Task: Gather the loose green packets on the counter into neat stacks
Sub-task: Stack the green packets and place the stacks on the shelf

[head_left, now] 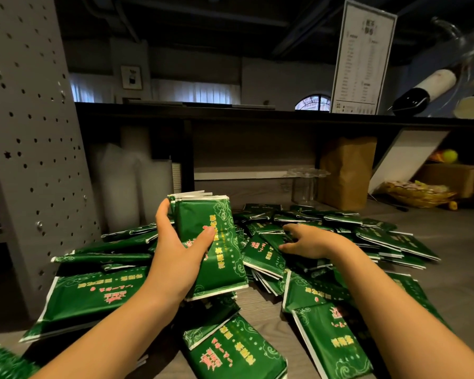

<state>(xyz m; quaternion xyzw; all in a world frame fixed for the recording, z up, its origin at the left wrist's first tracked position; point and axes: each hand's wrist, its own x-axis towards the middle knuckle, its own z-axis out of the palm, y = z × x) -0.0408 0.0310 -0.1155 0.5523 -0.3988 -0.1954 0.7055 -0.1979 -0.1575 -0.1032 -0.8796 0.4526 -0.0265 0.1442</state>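
While the left hand [175,250] grips one bundle of green packets [211,242] above the counter [463,269], thumb across its printed face and fingers round its far edge, the right hand [309,242] reaches low over the loose packets [260,255] just beside it, fingers loosely spread and holding nothing. White edges at the bundle's top show at least five packets. Loose packets sprawl overlapped in one heap across the counter, well over twenty, too hidden to count. Behind them stand one brown paper bag [348,170] and one clear glass stand [304,184]; one menu card [363,58] stands on the shelf [257,113] above
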